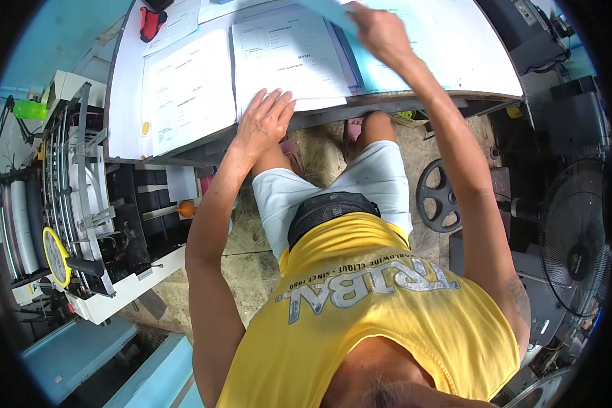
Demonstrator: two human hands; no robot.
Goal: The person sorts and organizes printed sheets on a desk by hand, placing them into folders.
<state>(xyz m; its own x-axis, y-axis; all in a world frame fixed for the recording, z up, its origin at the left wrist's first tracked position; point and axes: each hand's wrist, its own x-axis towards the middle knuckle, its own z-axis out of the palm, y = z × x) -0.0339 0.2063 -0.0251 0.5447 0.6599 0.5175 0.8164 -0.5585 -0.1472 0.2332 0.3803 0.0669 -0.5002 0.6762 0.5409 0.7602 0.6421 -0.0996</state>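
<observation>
My left hand (265, 117) lies with fingers spread on the lower left corner of a stack of printed sheets (289, 58) at the table's front edge. Over the back of the table, my right hand (379, 30) is closed on a light blue sheet (330, 12). Beneath that arm are light blue papers (381, 71) on the table, just right of the printed stack. Another pile of white printed sheets (190, 88) lies to the left of my left hand.
The white table (126, 115) has a red and black object (152, 24) at its back left. Left of me stands a machine with a yellow-rimmed wheel (56, 256). A black fan (578, 262) and a dark handwheel (439, 197) are on the right.
</observation>
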